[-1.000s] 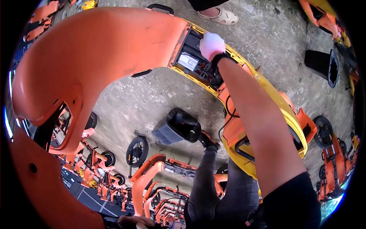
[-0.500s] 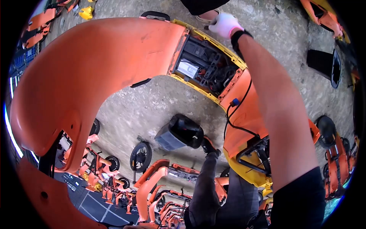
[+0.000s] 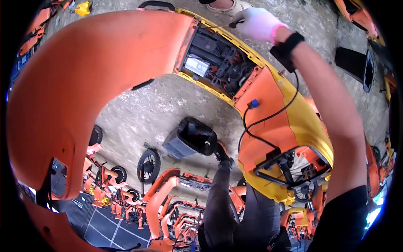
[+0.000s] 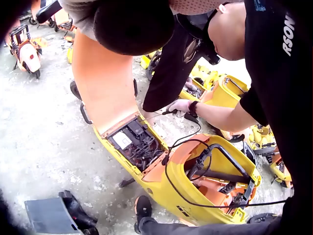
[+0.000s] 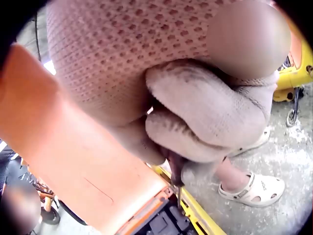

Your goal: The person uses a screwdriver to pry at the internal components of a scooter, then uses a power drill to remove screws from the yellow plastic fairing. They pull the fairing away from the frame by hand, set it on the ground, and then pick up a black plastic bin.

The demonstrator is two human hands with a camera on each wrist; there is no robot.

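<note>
Gripped in my gloved right hand (image 3: 260,25) (image 5: 195,107) is a screwdriver (image 3: 236,24) with a dark handle. Its thin shaft points left over the far rim of an open compartment (image 3: 218,63) (image 4: 132,142), and in the right wrist view the shaft (image 5: 179,196) stands beside the yellow edge (image 5: 198,213). The compartment holds black parts, wiring and a silver box (image 3: 197,65). A big curved orange panel (image 3: 105,54) (image 4: 105,78) rises from its left end. Knitted glove of my left hand (image 4: 198,5) shows at the left wrist view's top; its fingers and any hold are unclear.
A black cable with a blue plug (image 3: 253,103) lies over the orange and yellow body (image 3: 273,92). A black bin (image 3: 191,136) lies on the concrete floor near my foot. Another person's light clog (image 5: 259,188) stands beyond the compartment. Several orange vehicles surround me.
My right hand has moved from over the compartment to beyond its far rim, and the screwdriver's shaft now shows. The compartment and cable lie more in the open.
</note>
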